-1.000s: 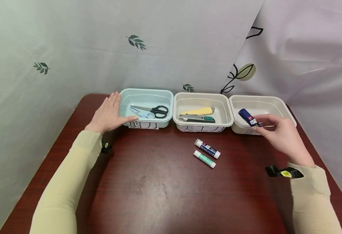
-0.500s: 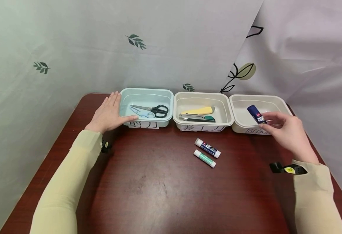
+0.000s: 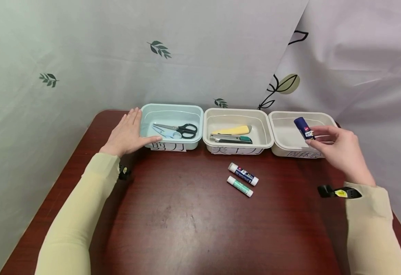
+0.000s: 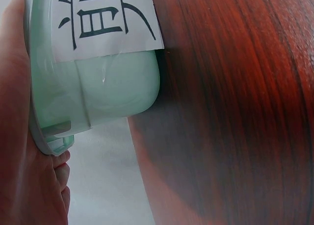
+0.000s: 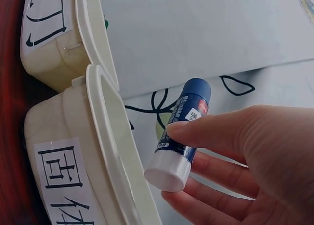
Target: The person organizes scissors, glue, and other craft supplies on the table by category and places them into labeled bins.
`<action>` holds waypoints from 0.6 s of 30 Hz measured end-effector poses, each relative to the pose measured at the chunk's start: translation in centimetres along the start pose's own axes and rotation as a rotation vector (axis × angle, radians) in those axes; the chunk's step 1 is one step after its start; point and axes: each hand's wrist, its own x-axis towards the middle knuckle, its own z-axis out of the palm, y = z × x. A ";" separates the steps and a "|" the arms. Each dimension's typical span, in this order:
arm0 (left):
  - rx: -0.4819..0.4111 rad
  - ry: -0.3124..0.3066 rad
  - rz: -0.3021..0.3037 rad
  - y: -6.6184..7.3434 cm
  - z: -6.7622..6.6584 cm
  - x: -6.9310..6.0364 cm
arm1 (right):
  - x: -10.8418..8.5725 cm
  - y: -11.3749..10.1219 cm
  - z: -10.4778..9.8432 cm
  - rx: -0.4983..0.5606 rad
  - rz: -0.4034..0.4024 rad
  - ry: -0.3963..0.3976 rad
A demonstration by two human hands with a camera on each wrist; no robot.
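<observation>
In my right hand I pinch a dark blue glue stick with a white base, between thumb and fingers. It is tilted above the right beige bin, whose floor shows nothing lying on it. My left hand rests on the left corner of the light blue bin, fingers straight along its side and thumb on the front rim. Inside that bin lie black-handled scissors and light blue scissors. Two more glue sticks, one navy and one green, lie on the table.
Between the other two bins stands a beige bin with a yellow box cutter and others, one with a green end. White labels with writing are on the bin fronts. A pale curtain hangs behind the dark red table.
My right hand has moved right and slightly away from me with the glue stick, from the right bin's front left to over its middle. The left hand has stayed put.
</observation>
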 end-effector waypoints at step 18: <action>-0.004 -0.001 0.003 -0.1 0.1 0.2 | 2.0 -0.8 -1.0 -0.047 0.029 -0.002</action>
